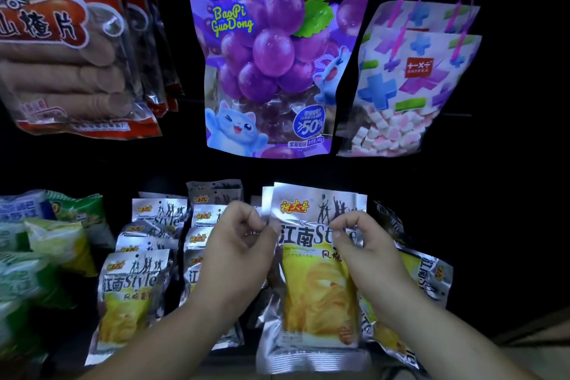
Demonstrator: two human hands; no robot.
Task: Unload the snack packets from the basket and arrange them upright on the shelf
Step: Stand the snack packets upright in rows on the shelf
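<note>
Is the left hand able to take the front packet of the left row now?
Probably not yet: the left hand pinches the middle packet. Nothing stands between it and the front packet.

A purple grape jelly bag (277, 55) hangs between red hawthorn-slice bags (68, 40) and a cross-patterned marshmallow bag (410, 80).

At twelve o'clock the purple pouch (277, 55) reads "Dong", "爆皮果冻", "加减乘除" and "BaoPi GuoDong", with "≥50%" in a blue roundel near its foot. At ten o'clock the red packet (61, 40) shows "山楂片". At two o'clock the marshmallow bag (401, 95) carries a small red label marked "+−×÷". At six o'clock the front silver packet (317, 287) bears "祝大哥", "江南Style" and "风格". At eight o'clock another silver packet (129, 293) repeats "江南Style". Smaller print is too blurred to read.
</note>
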